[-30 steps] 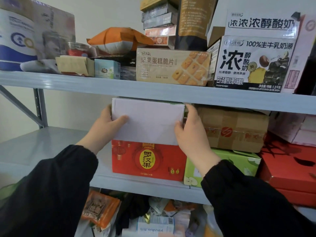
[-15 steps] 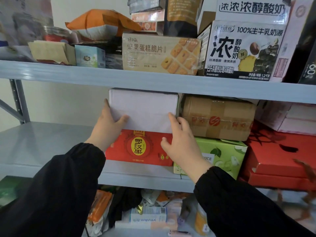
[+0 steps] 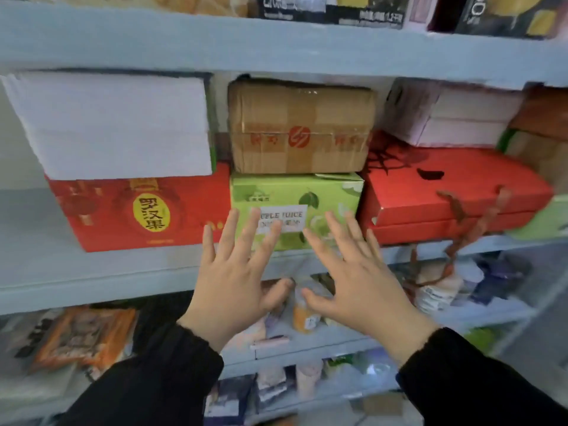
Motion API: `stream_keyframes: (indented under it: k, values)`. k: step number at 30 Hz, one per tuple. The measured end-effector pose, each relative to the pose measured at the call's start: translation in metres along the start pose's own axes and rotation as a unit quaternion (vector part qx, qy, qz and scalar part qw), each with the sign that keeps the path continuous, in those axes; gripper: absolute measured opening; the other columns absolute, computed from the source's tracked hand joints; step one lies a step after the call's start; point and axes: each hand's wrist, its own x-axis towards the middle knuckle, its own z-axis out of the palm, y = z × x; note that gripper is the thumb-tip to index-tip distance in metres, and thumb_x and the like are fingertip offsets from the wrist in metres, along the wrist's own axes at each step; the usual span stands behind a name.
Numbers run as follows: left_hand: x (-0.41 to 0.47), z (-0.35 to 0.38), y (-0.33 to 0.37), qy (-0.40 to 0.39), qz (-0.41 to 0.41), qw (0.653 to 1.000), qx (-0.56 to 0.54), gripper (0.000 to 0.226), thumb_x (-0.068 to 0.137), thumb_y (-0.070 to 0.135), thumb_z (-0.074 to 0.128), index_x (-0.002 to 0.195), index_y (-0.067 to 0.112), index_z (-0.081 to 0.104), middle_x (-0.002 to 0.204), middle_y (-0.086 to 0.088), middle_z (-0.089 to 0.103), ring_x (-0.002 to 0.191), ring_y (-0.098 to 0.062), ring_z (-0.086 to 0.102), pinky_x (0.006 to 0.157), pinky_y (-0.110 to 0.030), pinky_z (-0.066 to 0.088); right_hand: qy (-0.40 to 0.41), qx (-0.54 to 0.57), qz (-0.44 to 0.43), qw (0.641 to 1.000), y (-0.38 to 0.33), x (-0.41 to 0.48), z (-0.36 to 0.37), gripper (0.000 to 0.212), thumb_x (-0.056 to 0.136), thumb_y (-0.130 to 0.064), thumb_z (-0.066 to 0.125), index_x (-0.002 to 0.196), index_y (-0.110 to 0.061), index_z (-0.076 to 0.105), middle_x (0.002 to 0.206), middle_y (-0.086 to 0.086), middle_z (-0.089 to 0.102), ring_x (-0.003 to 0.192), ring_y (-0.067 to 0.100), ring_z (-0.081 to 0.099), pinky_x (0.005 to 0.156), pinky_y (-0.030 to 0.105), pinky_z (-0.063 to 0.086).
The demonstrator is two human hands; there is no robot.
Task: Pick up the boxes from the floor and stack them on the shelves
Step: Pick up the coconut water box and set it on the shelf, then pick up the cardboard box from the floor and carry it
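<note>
Box (image 3: 113,124) (white) shelved up-left of hands (image 3: 233,290) (image 3: 362,290), apart.

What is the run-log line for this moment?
white box stacked on red box | left grip open, empty | right grip open, empty

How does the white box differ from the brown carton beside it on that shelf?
The white box is plain; the brown carton is wrapped in clear tape with a red logo. The white box looks wider than the brown carton. The white box rests on a red box, the brown carton on a green apple juice box. Both top a two-box stack under the upper shelf.
</note>
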Motion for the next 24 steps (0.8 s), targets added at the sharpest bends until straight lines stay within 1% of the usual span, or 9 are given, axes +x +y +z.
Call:
stream_keyframes:
  k: [4,8,9,11,13,15,18,22,24]
  values:
    - [0.017,0.032,0.083,-0.042,0.056,0.997,-0.039,0.085,0.091,0.071,0.036,0.162,0.024,0.028,0.17,-0.013,0.019,0.156,-0.043,0.01,0.117,-0.073,0.016,-0.005,-0.002,0.103,0.995,0.069,-0.07,0.015,0.091,0.085,-0.077,0.037,0.161,-0.044,0.0,0.171,-0.001,-0.018,0.155,0.026,-0.025,0.124,0.057,-0.003]
    - [0.029,0.073,0.196,-0.077,0.15,0.982,-0.088,0.085,0.088,0.067,0.046,0.16,0.025,0.032,0.168,-0.011,0.025,0.154,-0.043,0.019,0.116,-0.072,0.02,-0.026,0.001,0.222,0.975,0.148,-0.168,0.021,0.093,0.082,-0.079,0.034,0.16,-0.046,-0.005,0.168,-0.004,-0.024,0.154,0.025,-0.026,0.123,0.056,-0.002]
    - [0.033,0.084,0.228,-0.089,0.175,0.975,-0.103,0.085,0.086,0.067,0.047,0.16,0.026,0.033,0.167,-0.011,0.027,0.154,-0.042,0.022,0.117,-0.071,0.02,-0.032,0.005,0.258,0.965,0.167,-0.197,0.022,0.094,0.081,-0.079,0.034,0.16,-0.046,-0.005,0.169,-0.002,-0.022,0.155,0.027,-0.023,0.123,0.057,0.0]
    - [0.038,0.103,0.293,-0.121,0.224,0.959,-0.125,0.087,0.084,0.067,0.046,0.16,0.027,0.033,0.167,-0.01,0.028,0.152,-0.042,0.025,0.116,-0.069,0.02,-0.035,0.015,0.332,0.943,0.202,-0.256,0.022,0.095,0.079,-0.075,0.044,0.161,-0.044,0.006,0.172,0.003,-0.007,0.158,0.032,-0.008,0.122,0.06,0.009]
    - [0.04,0.123,0.36,-0.155,0.275,0.939,-0.137,0.087,0.084,0.067,0.046,0.16,0.028,0.031,0.167,-0.01,0.027,0.152,-0.042,0.025,0.115,-0.069,0.023,-0.04,0.022,0.409,0.912,0.233,-0.319,0.023,0.095,0.077,-0.074,0.046,0.161,-0.04,0.017,0.172,0.007,0.007,0.158,0.037,0.004,0.12,0.062,0.016]
    - [0.039,0.142,0.427,-0.194,0.312,0.918,-0.15,0.086,0.083,0.065,0.048,0.159,0.03,0.027,0.167,-0.009,0.028,0.153,-0.041,0.022,0.115,-0.069,0.022,-0.063,0.026,0.484,0.873,0.259,-0.383,0.027,0.097,0.075,-0.076,0.043,0.161,-0.04,0.017,0.172,0.007,0.006,0.158,0.036,0.001,0.122,0.061,0.013]
    - [0.03,0.168,0.524,-0.235,0.374,0.885,-0.148,0.089,0.082,0.069,0.042,0.161,0.03,0.024,0.166,-0.011,0.028,0.152,-0.043,0.02,0.119,-0.065,0.011,-0.072,0.03,0.581,0.81,0.283,-0.478,0.035,0.099,0.074,-0.076,0.04,0.162,-0.038,0.017,0.172,0.01,0.003,0.158,0.037,-0.003,0.123,0.06,0.011]
    - [0.002,0.194,0.64,-0.265,0.458,0.831,-0.169,0.092,0.084,0.074,0.024,0.164,0.033,0.004,0.172,-0.006,0.002,0.156,-0.035,-0.004,0.122,-0.06,0.0,-0.089,0.035,0.697,0.71,0.286,-0.588,0.043,0.1,0.074,-0.077,0.029,0.163,-0.037,0.005,0.172,0.012,-0.006,0.157,0.038,-0.011,0.123,0.059,0.007]
    - [-0.02,0.202,0.689,-0.281,0.511,0.795,-0.165,0.091,0.085,0.074,0.019,0.163,0.034,-0.006,0.172,-0.004,-0.008,0.157,-0.032,-0.012,0.123,-0.059,-0.002,-0.079,0.035,0.749,0.657,0.276,-0.633,0.048,0.097,0.078,-0.075,0.03,0.162,-0.037,0.001,0.171,0.011,-0.009,0.156,0.036,-0.014,0.124,0.058,0.006]
